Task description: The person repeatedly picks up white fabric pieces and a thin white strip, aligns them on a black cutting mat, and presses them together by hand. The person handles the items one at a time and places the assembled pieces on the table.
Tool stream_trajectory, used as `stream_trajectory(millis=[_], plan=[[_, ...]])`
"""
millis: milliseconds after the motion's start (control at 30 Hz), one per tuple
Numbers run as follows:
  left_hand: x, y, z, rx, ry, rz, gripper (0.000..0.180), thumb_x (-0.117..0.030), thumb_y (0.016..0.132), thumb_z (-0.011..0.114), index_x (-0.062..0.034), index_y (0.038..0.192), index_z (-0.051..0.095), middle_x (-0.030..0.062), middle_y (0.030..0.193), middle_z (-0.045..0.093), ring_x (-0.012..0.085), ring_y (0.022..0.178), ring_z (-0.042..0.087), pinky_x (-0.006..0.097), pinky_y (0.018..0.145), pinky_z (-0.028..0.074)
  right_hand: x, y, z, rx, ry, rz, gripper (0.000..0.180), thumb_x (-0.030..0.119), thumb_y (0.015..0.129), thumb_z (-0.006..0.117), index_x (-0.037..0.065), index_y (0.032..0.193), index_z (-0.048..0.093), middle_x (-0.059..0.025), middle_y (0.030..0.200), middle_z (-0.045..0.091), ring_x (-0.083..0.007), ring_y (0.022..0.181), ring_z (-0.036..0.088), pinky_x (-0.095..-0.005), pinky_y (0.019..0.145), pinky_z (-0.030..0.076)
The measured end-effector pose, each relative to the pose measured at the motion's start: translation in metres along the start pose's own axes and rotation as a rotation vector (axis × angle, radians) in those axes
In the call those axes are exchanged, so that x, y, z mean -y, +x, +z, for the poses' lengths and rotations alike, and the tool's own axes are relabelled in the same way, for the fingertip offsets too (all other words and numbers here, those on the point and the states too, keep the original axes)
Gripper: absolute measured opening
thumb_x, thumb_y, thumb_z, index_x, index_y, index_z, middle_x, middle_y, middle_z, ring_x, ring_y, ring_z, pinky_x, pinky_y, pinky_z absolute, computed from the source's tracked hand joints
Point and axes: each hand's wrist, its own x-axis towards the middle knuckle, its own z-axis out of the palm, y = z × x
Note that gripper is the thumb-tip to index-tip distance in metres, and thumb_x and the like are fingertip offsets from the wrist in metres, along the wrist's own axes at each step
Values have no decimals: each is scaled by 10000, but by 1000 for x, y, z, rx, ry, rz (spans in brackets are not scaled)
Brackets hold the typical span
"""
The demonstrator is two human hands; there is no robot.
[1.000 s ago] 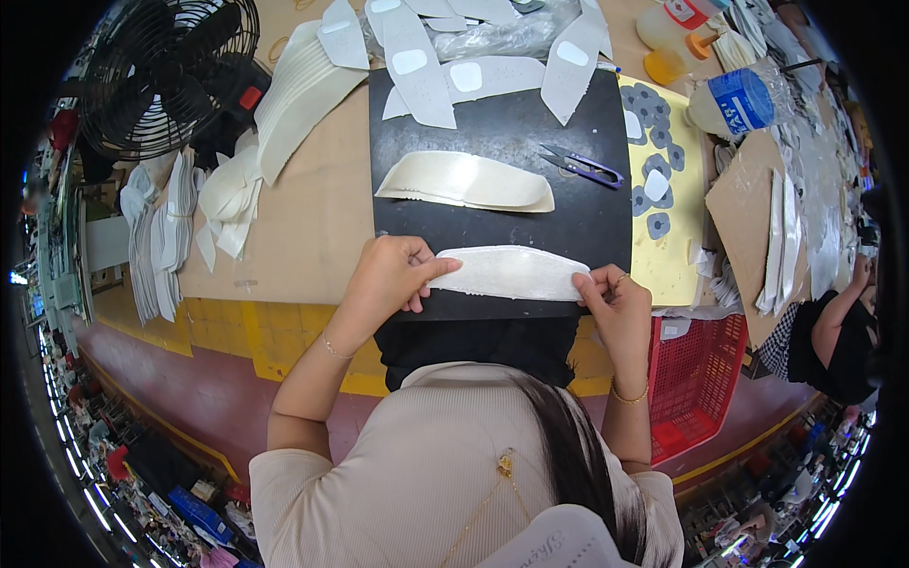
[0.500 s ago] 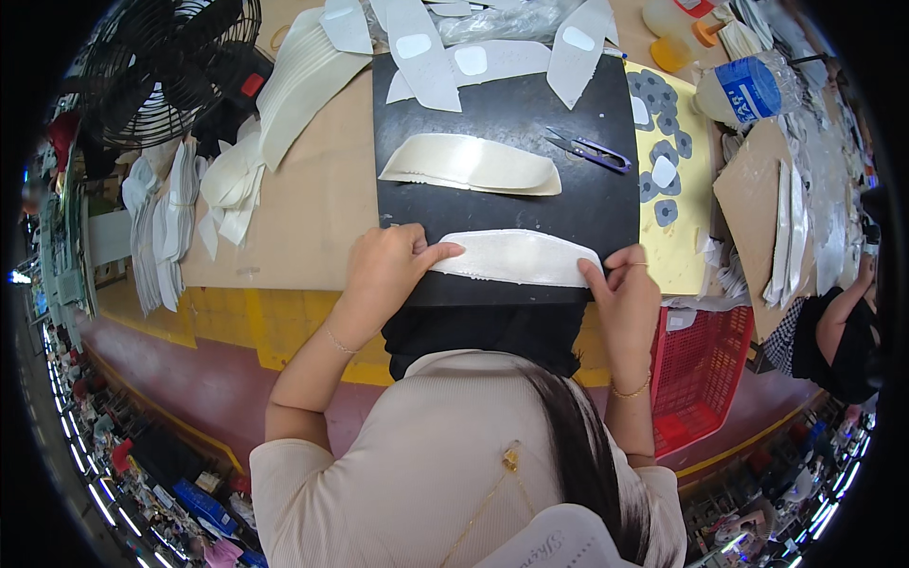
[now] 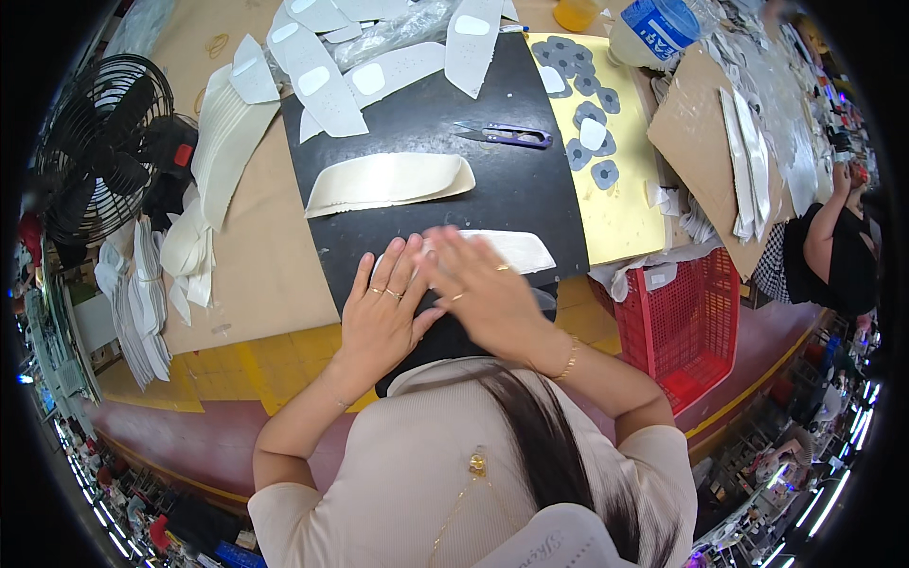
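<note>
A long white curved piece (image 3: 516, 249) lies at the near edge of a black mat (image 3: 407, 123); its left part is hidden under my hands. My left hand (image 3: 383, 303) rests flat over its left end, fingers spread. My right hand (image 3: 483, 293), a little blurred, lies across the piece with fingers stretched out, its fingertips against those of my left hand. Just beyond lies a cream curved piece (image 3: 388, 184), doubled or stacked, its right end slightly curled. Purple thread snips (image 3: 507, 134) lie farther off on the mat.
White perforated pieces (image 3: 327, 95) cover the mat's far edge. To the right, grey rounded patches (image 3: 604, 174) lie on a yellow sheet (image 3: 625, 222), with a bottle (image 3: 653, 33) behind. A red basket (image 3: 677, 331) stands below. At left are a black fan (image 3: 99, 142) and bundled strips (image 3: 142, 293).
Both hands have let go of the piece's two ends and now lie flat over it, the right hand having moved left beside the left one. The whole view has turned and shifted.
</note>
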Motion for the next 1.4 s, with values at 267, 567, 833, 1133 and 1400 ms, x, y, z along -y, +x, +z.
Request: stream_trajectory(millis=[267,567,833,1133,1400], plan=[[-2,-2,-10,37,-128,6,715,-373,890,648,-72,1484,388,178,1561,319,339,1446,291,523,1171,197,-42,-77,-40,-179,-280,441,607,99,921,590,79,1490,378,-140,1546,361,-321,1426,330,-519,1171,212],[49,51,-59,-573,-187,-360,551,-199,841,748,-10,1324,562,193,1349,506,332,1204,512,443,991,411,-21,-47,-38,-365,-63,527,503,208,772,790,47,1218,622,-138,1062,562,-320,975,572,-414,824,472],[98,56,-37,-523,-572,-547,283,-137,864,727,22,1096,705,117,877,686,214,733,606,336,707,485,-12,-36,-33,-388,122,521,294,165,805,761,20,978,572,-147,981,603,-349,890,585,-439,788,444],[92,41,-35,-770,-196,-381,156,-60,867,712,-11,1013,738,101,878,665,201,705,585,312,646,468,-66,-71,-144,-927,672,679,229,87,947,641,54,1174,651,11,880,654,-16,598,475,-181,524,397],[79,39,-59,-775,-260,-435,102,-61,850,728,-4,933,713,84,812,623,216,750,585,324,651,457,-189,-152,-220,-1217,-731,1008,572,346,881,737,-50,1267,593,-140,1015,659,-289,1012,587,-404,975,428]])
